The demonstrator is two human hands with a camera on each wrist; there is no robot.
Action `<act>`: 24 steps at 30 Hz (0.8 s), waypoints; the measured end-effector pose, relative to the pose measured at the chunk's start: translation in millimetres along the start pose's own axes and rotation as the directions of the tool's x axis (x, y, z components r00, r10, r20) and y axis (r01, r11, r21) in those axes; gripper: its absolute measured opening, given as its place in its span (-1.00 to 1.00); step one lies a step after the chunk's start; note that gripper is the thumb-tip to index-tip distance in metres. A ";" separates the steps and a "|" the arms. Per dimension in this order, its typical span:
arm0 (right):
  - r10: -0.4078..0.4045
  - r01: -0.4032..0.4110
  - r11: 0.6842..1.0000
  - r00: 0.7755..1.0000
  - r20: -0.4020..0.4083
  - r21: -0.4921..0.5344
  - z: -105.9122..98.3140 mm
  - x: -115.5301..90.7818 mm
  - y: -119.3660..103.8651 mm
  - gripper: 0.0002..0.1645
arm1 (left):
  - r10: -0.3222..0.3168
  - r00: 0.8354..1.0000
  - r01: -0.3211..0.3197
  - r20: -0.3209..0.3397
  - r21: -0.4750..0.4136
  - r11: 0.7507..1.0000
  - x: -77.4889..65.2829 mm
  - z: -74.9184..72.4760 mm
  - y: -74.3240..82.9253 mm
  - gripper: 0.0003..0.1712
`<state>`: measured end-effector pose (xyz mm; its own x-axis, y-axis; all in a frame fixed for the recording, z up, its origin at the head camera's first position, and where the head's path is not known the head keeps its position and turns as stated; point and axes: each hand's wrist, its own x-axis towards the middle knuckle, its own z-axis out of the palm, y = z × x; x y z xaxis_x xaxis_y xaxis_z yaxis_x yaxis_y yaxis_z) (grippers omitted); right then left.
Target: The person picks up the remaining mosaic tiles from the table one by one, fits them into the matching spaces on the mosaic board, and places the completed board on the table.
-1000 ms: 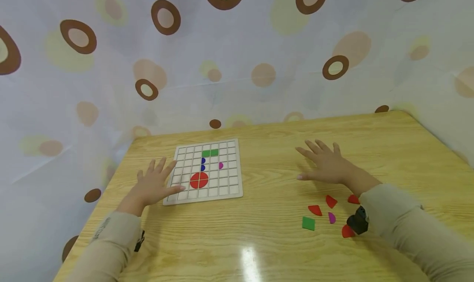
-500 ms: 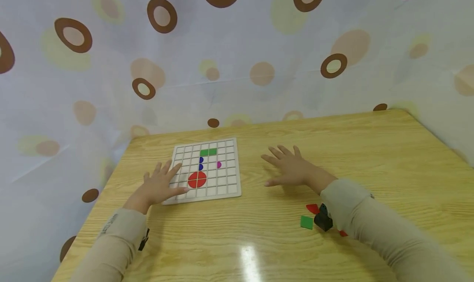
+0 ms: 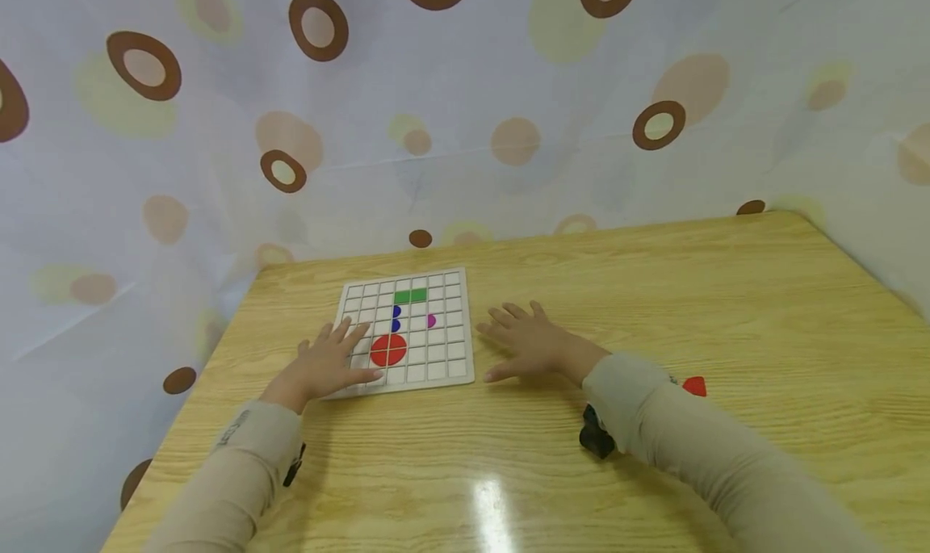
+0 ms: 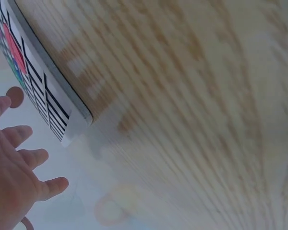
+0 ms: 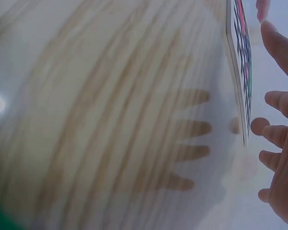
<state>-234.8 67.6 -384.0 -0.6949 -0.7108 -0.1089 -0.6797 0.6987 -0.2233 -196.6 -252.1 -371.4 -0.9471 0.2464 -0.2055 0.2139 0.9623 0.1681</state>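
A white grid board (image 3: 443,351) lies flat on the wooden table. On it are a red disc (image 3: 388,349) made of quarter pieces, two green squares (image 3: 410,295), two blue half-discs (image 3: 395,319) and a magenta half-disc (image 3: 432,320). My left hand (image 3: 323,363), fingers spread, hovers over the board's lower left part and holds nothing. My right hand (image 3: 534,343) is spread in the air just right of the board, also with nothing in it. In the left wrist view the left hand (image 4: 14,172) stands apart from the board.
One red piece (image 3: 695,386) shows beyond my right sleeve (image 3: 654,424); the other loose pieces are hidden by that arm. A black wrist device (image 3: 596,433) hangs under the right cuff. A patterned cloth (image 3: 465,190) rises behind the table (image 3: 407,472).
My right hand has moved left from above the loose pieces to beside the board, its arm now covering most of them. The left hand has shifted slightly right.
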 end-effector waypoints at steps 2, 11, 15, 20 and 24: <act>-0.007 0.007 1.000 1.000 0.013 -0.010 0.9 4.4 -3.7 -0.01 | 0.003 1.000 -0.003 0.006 0.001 1.000 1.7 0.6 -0.6 0.01; -0.017 0.018 1.000 0.998 0.054 -0.011 8.0 19.0 -12.8 -0.03 | 0.006 0.999 -0.004 0.049 -0.034 0.999 6.8 1.9 -3.7 0.08; -0.010 0.010 1.000 0.997 0.073 0.000 8.9 22.5 -15.7 -0.05 | 0.003 0.998 -0.002 0.057 -0.033 0.999 7.2 2.5 -4.7 0.10; -0.002 0.002 1.000 0.995 0.097 0.002 8.9 25.5 -18.3 -0.06 | -0.019 0.997 0.019 0.076 -0.007 1.000 8.0 5.0 -7.2 0.05; 0.000 0.001 1.000 0.994 0.107 -0.007 9.3 28.2 -20.7 -0.09 | -0.024 0.996 0.023 0.089 0.009 1.000 8.1 7.7 -9.8 0.02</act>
<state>-238.1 32.3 -391.4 -0.6657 -0.7155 -0.2119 -0.6819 0.6986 -0.2166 -204.6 -258.7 -382.2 -0.9270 0.2326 -0.2942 0.1939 0.9687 0.1550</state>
